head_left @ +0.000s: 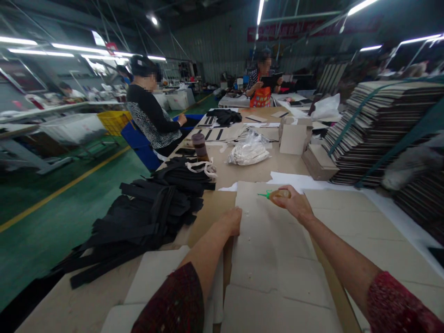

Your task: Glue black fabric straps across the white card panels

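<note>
My right hand (297, 203) is wrapped round a squeeze bottle (278, 198) of amber liquid, tilted on its side. Its green nozzle points left, over a row of beige cardboard panels (263, 249) laid overlapping in front of me. Small pale dots show along the left part of these panels. At the row's left edge my left hand (234, 222) is closed, its fingers curled down by the cardboard; what is in them, if anything, is hidden. Just left lies a heap of black fabric strips (149, 208).
More cardboard panels (360, 226) lie on the right, below a tall strapped stack of boards (381, 125). Ahead are a plastic bag of pale pieces (249, 150) and a brown bottle (199, 147). One person (152, 101) sits at left; another (262, 83) is at the far end.
</note>
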Motion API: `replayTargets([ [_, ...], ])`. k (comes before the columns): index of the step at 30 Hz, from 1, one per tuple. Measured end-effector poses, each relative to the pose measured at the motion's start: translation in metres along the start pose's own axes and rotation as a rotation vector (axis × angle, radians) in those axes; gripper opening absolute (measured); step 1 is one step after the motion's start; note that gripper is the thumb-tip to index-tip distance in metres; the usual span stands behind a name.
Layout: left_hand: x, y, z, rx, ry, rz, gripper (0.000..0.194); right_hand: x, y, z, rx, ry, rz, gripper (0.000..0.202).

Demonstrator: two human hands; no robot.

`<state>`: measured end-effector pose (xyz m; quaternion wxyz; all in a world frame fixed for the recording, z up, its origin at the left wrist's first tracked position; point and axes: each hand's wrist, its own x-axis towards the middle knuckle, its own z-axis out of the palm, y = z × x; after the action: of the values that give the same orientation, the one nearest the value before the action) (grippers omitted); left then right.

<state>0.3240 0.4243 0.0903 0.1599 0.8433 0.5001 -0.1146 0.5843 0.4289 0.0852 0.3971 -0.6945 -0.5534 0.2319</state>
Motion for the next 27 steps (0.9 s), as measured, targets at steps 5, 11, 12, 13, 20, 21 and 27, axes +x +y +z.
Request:
replayTargets([
  [5,-0.001,0.001,-0.002,-0.007,-0.008,0.0,0.071,0.004,-0.02,0.022,-0.023,-0.072,-0.025,0.045],
  [11,-0.002,0.002,-0.003,-0.024,-0.011,-0.013,0.071,0.014,-0.026,0.03,-0.129,-0.108,-0.027,0.038],
  [12,-0.002,0.002,-0.003,-0.026,-0.011,-0.014,0.071,0.015,-0.028,0.03,-0.148,-0.115,-0.029,0.037],
  [13,-0.003,0.002,-0.004,-0.028,-0.012,-0.016,0.071,0.015,-0.029,0.03,-0.165,-0.124,-0.032,0.035],
  [20,-0.006,0.003,-0.007,-0.034,-0.012,-0.026,0.068,0.022,-0.046,0.031,-0.243,-0.224,-0.121,0.033],
  [21,-0.005,0.003,-0.007,-0.035,-0.01,-0.024,0.068,0.023,-0.049,0.034,-0.253,-0.231,-0.141,0.033],
  [27,-0.002,0.0,-0.003,-0.039,-0.005,-0.022,0.069,0.026,-0.061,0.045,-0.279,-0.188,-0.195,0.031],
])
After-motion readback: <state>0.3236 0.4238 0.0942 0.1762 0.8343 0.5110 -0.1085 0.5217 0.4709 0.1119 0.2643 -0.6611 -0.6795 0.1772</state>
